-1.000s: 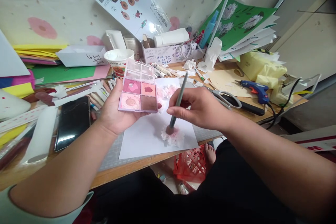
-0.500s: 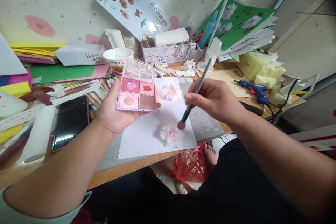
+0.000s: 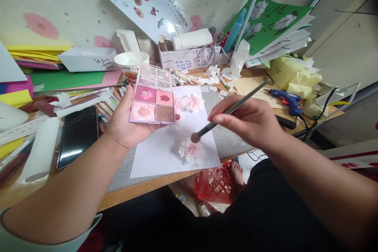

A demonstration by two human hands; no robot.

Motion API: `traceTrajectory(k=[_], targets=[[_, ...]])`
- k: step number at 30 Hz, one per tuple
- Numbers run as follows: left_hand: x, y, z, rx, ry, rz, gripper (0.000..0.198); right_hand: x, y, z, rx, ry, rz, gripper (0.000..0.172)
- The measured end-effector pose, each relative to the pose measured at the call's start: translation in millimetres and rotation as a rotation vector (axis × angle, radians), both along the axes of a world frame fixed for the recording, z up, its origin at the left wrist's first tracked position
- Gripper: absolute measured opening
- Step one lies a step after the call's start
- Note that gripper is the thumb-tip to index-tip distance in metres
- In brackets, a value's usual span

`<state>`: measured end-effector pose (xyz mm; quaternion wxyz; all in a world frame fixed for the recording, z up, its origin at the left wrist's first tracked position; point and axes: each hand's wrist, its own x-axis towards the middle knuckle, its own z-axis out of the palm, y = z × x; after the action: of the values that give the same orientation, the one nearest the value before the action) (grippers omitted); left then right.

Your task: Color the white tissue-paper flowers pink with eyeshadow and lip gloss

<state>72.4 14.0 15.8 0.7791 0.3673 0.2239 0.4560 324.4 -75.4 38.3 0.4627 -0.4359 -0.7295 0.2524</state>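
Note:
My left hand (image 3: 125,126) holds an opened makeup palette (image 3: 152,104) with pink, peach, pale and brown pans, its clear lid tilted up at the back. Between the thumb and fingers of my right hand (image 3: 245,120) is a makeup brush (image 3: 220,121), its handle slanting up to the right. The fluffy tip is over the upper edge of a white paper flower with a pink centre (image 3: 190,151); whether it touches the petals I cannot tell. That flower lies on a white sheet of paper (image 3: 159,157). Another pink-white flower (image 3: 191,102) lies farther back, and more pink petals show partly behind the palette.
On the left are a black phone (image 3: 78,136), pens and coloured paper. Behind the palette stands a paper bowl (image 3: 131,63). A blue glue gun (image 3: 285,98) with a cord lies at right, near yellow tissue packs (image 3: 292,73). A red basket (image 3: 212,183) sits below the table edge.
The brush has tilted from steep to a lower slant, its tip moving left across the top of the near flower. The palette stays in my left hand, nearly still.

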Motion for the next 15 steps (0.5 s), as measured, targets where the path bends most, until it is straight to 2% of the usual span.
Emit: traceTrajectory(k=[2,5,6,10,13,15], targets=[[-0.8,0.0,-0.2,-0.003,0.006,0.002,0.063,1.7,-1.8,2.1,0.038,-0.005,0.025,0.017],[-2.3,0.9,-0.7,-0.008,0.021,-0.005,0.063,3.6,-4.3,3.3,0.071,-0.088,0.261,0.008],[-2.6,1.2,-1.0,-0.011,0.026,-0.008,0.063,3.5,-5.3,3.2,0.111,-0.100,0.301,0.005],[-1.8,1.3,-1.3,-0.010,0.026,-0.013,0.063,-1.6,-12.1,4.5,0.223,-0.065,0.261,0.004],[0.3,0.0,-0.2,-0.011,0.012,-0.011,0.064,-8.4,-20.4,6.8,0.240,-0.146,0.395,0.004],[1.1,-1.0,0.7,-0.020,0.002,-0.008,0.065,-12.2,-26.5,8.1,0.332,-0.277,0.438,0.007]])
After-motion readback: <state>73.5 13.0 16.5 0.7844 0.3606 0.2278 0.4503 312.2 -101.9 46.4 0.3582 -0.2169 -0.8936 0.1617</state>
